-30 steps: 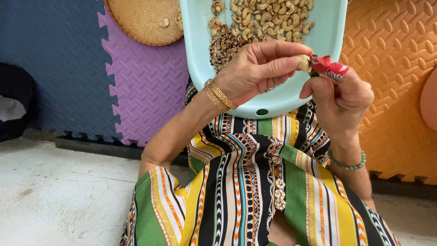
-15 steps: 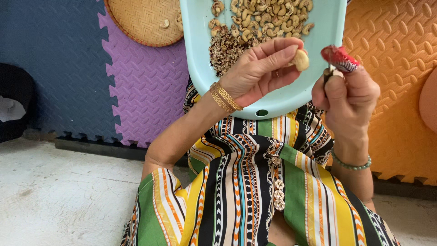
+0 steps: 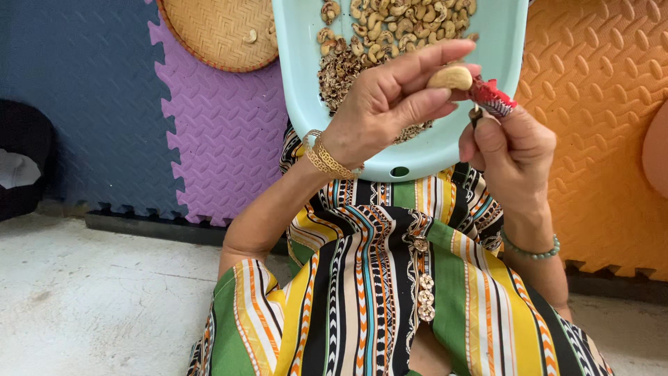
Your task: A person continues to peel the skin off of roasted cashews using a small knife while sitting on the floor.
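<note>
My left hand (image 3: 390, 104) pinches a pale peeled cashew nut (image 3: 450, 76) between thumb and fingers, above a light blue plastic tray (image 3: 303, 83). My right hand (image 3: 511, 150) grips a small tool with a red wrapped handle (image 3: 492, 97), its tip right beside the nut. The tray rests on my lap and holds several pale cashew nuts (image 3: 396, 21) and a heap of brown skins (image 3: 341, 73). A gold bracelet sits on my left wrist, a green bead bracelet on my right.
A round woven basket (image 3: 223, 31) with a few nuts lies on the purple foam mat (image 3: 223, 139). Blue (image 3: 83, 90) and orange (image 3: 605, 104) foam mats flank it. A dark object (image 3: 21, 160) sits far left. Bare concrete floor (image 3: 90, 299) is nearer me.
My right hand has brought the red-handled tool back against the nut after drawing away to the right. My left hand still holds the nut, turned slightly.
</note>
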